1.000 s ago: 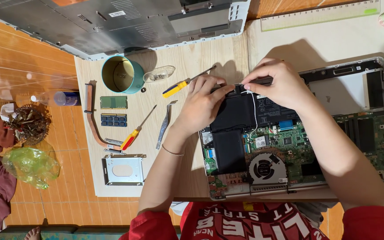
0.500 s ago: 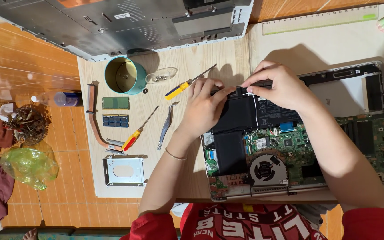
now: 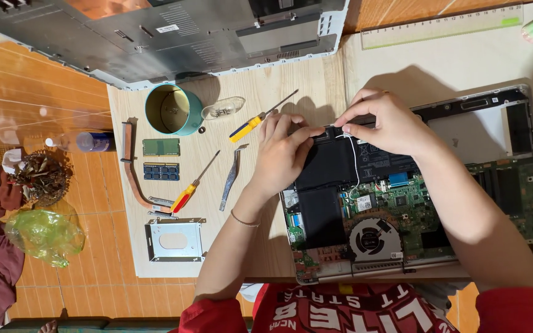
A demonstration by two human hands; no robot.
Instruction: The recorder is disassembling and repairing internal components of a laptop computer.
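A teal tin on the wooden board holds a few small screws. Both hands meet at the far edge of the black battery in an opened laptop, its long side running left to right. The left hand presses with curled fingers; the right hand pinches narrowly at a white cable. Little has shifted in the past second.
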